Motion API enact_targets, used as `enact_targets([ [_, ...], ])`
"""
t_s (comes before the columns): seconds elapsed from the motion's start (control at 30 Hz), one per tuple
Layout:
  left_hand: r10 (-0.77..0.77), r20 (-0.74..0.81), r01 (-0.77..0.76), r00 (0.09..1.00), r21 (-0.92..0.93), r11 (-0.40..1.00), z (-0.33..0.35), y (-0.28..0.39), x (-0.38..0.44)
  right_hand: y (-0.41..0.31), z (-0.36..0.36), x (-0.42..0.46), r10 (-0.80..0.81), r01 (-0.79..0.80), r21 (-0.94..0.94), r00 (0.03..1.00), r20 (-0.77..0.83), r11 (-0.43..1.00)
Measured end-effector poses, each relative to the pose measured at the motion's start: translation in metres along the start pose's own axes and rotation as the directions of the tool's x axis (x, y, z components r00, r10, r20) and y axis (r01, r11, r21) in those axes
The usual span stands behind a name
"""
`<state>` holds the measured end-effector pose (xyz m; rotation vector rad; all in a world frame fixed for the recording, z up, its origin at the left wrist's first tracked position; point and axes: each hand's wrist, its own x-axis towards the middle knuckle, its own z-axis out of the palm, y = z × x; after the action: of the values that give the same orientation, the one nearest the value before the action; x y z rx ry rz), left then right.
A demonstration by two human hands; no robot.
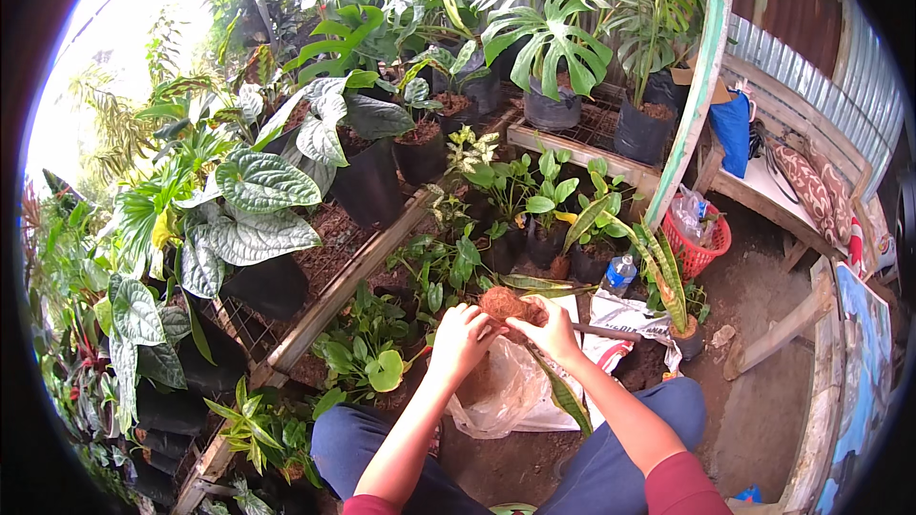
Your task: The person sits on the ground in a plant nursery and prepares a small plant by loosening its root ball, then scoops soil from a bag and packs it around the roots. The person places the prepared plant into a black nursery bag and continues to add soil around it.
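Note:
A ball of brown coir-like fibre (504,305) is held between my left hand (464,332) and my right hand (549,329), with fingers on both its sides. Below the right hand, a yellow-edged snake plant leaf (562,393) slants down between my knees; whether it joins the ball is hidden. Under my hands lies a clear plastic bag (494,404) with brown material inside. It rests on a white printed sack (537,416). A dark rod or tool handle (607,332) sticks out to the right of my right hand.
A water bottle (618,275) stands beyond the sack, near a potted snake plant (690,336). Farther right are a red plastic basket (694,243) and a wooden bench (776,211). Potted plants fill the left, behind a wooden rail (343,293). A green-white post (693,93) rises ahead.

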<state>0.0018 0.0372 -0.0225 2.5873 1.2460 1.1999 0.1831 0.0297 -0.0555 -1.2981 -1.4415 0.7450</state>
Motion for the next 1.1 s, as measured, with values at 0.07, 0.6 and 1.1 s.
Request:
enact_targets([
  [0.07, -0.06, 0.006, 0.06, 0.998, -0.02, 0.998, 0.003, 0.0, 0.0, 0.009, -0.001, 0.001, 0.018, -0.021, 0.124, 1.0, 0.021, 0.992],
  [0.6, -0.055, -0.088, 0.046, 0.995, -0.105, 0.993, 0.002, 0.007, 0.005, 0.012, -0.002, -0.003, 0.069, -0.177, 0.347, 0.951, 0.302, 0.921],
  [1.1, -0.141, 0.262, 0.163, 0.955, -0.062, 0.985, -0.037, -0.002, 0.014, 0.013, -0.006, 0.002, 0.017, -0.121, 0.289, 0.941, 0.338, 0.95],
])
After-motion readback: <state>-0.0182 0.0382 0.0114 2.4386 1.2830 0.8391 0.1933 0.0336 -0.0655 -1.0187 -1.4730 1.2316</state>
